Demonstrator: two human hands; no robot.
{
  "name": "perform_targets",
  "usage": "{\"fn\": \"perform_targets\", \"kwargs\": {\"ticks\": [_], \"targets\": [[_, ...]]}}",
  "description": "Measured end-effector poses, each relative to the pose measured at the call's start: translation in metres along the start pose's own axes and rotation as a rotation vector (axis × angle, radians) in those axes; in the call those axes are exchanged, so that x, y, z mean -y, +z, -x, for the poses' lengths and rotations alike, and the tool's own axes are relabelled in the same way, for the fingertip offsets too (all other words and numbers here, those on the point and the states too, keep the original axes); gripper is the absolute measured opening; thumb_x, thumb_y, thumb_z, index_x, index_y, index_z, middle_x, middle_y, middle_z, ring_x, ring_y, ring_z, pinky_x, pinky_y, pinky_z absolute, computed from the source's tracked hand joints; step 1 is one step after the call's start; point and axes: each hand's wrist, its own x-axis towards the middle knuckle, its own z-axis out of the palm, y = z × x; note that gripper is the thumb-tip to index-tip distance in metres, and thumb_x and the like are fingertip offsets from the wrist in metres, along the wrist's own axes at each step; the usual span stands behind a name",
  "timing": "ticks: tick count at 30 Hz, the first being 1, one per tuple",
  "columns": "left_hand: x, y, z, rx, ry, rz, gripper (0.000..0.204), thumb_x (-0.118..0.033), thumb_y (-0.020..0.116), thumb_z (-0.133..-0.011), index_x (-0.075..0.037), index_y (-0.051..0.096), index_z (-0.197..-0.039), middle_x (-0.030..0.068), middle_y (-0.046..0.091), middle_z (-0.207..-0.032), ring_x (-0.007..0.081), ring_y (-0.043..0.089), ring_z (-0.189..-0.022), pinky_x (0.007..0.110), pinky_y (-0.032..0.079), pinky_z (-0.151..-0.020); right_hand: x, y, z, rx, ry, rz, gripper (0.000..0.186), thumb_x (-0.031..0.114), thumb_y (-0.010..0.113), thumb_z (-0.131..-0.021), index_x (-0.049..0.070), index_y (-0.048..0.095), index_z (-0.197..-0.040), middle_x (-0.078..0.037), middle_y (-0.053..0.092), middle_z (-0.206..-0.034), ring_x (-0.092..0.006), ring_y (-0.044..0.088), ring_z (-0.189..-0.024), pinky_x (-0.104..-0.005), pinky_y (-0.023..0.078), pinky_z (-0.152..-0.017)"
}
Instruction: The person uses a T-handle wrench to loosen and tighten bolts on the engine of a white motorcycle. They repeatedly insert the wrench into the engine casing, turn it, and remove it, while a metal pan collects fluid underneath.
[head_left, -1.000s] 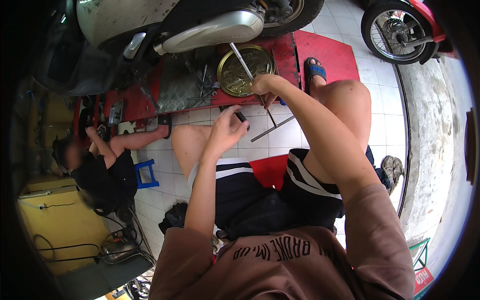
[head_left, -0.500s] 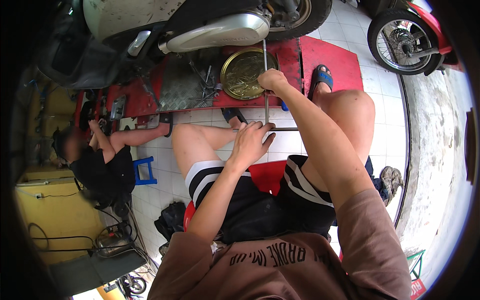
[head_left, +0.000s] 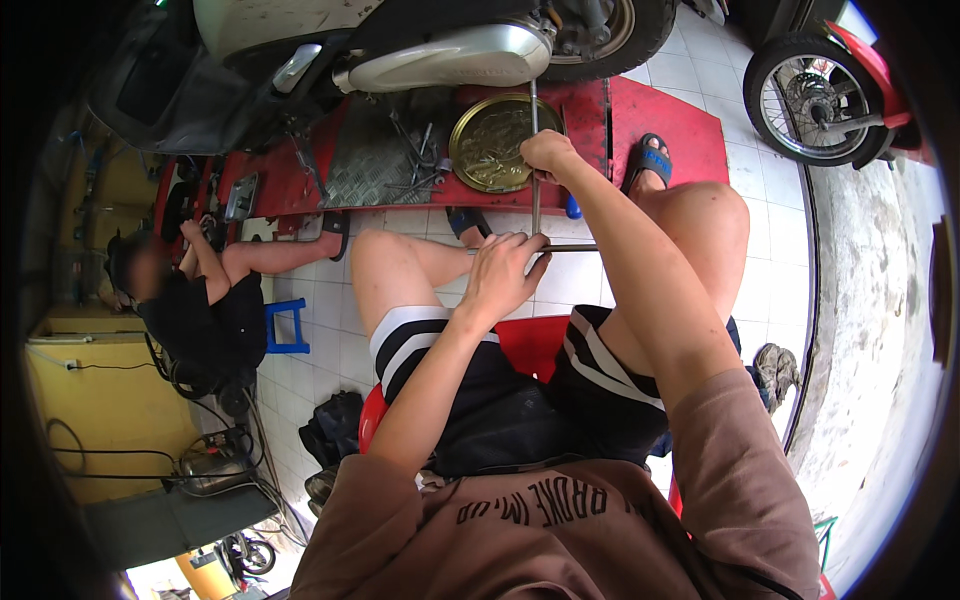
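A long metal T-handle wrench point(head_left: 536, 212) runs from the scooter's point(head_left: 455, 62) lower side back toward my knees. Around its shaft, partway down, the fingers of my right hand point(head_left: 548, 156) are closed. My left hand point(head_left: 500, 278) lies over the crossbar at the near end, its fingers bent over the joint of bar and shaft. The wrench's far tip is hidden at the silver engine cover. Just left of the shaft, a round gold-coloured tray point(head_left: 457, 170) rests on the red lift platform point(head_left: 672, 112). Several loose hand tools point(head_left: 420, 155) lie left of the tray.
At the left, another person point(head_left: 205, 290) sits near a blue stool point(head_left: 287, 326), hands by the platform. A red motorbike's wheel point(head_left: 812, 100) stands at the upper right beside the wall point(head_left: 860, 330). A dark bag point(head_left: 333, 428) lies on the tiled floor.
The whole view has shifted slightly, so the scooter and tray appear a little further right. Both my hands stay on the wrench, with hardly any visible movement.
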Motion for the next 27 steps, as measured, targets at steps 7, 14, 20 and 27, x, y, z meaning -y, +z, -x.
{"fn": "perform_targets", "kwargs": {"ticks": [7, 14, 20, 27], "targets": [[0.006, -0.013, -0.008, 0.098, -0.027, -0.083, 0.018, -0.019, 0.064, -0.08, -0.008, 0.063, -0.093, 0.012, 0.062, -0.07, 0.0327, 0.061, -0.068, 0.042, 0.046, -0.066, 0.001, -0.003, -0.016, 0.108, 0.048, -0.16, 0.026, 0.011, 0.045, -0.083, -0.001, 0.062, -0.067, -0.015, 0.062, -0.061, -0.0195, 0.061, -0.048, -0.0315, 0.046, -0.04], [0.017, -0.011, -0.016, 0.025, -0.255, -0.003, 0.024, -0.027, 0.067, -0.08, -0.004, 0.067, -0.073, 0.0184, 0.058, -0.058, 0.0347, 0.059, -0.053, 0.043, 0.044, -0.053, 0.008, 0.006, -0.003, 0.087, -0.065, -0.153, 0.029, 0.01, 0.043, -0.084, -0.002, 0.06, -0.064, -0.011, 0.057, -0.055, -0.0188, 0.053, -0.042, -0.0336, 0.043, -0.039], [0.038, 0.018, -0.019, -0.093, -0.31, 0.341, 0.046, -0.032, 0.06, -0.088, -0.002, 0.054, -0.054, 0.0068, 0.043, -0.043, 0.0211, 0.039, -0.037, 0.037, 0.031, -0.043, -0.001, 0.004, -0.003, 0.277, -0.004, -0.399, 0.029, 0.026, 0.055, -0.091, 0.005, 0.058, -0.072, -0.006, 0.057, -0.057, -0.0136, 0.048, -0.041, -0.0284, 0.039, -0.038], [0.039, 0.023, -0.016, -0.341, -0.593, 2.405, 0.051, -0.038, 0.03, -0.1, -0.014, 0.026, -0.056, -0.0022, 0.016, -0.047, 0.0107, 0.016, -0.044, 0.027, 0.02, -0.049, -0.012, 0.017, 0.008, 0.788, 0.084, -0.372, 0.02, 0.022, 0.062, -0.088, 0.011, 0.056, -0.072, 0.002, 0.053, -0.059, -0.0079, 0.046, -0.049, -0.0224, 0.04, -0.047]]}}
